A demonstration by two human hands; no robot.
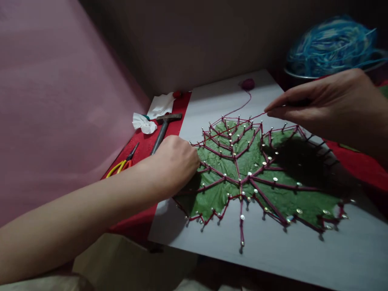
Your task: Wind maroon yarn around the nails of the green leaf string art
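Head view. White board (303,250) lies on a red cloth (145,145) and carries a green leaf (230,161) ringed and crossed w/ nails (275,179); dark red yarn (242,106) runs nail to nail along the veins. Left hand (176,161) rests at the board's left edge, fingers curled downward onto the leaf's left lobe; whether it grips anything cannot be told. Right hand (330,103) hovers over the board's far right part, thumb and forefinger pinched closed on the yarn strand, just beyond the leaf's top nails. From the pinch the strand leads to a small yarn ball (247,83) at the board's far edge. On the cloth, left of the board: hammer (165,125), yellow-handled pliers (124,161), crumpled tissue (151,115). Blue yarn heap (333,44) in a bowl sits beyond the far right corner.
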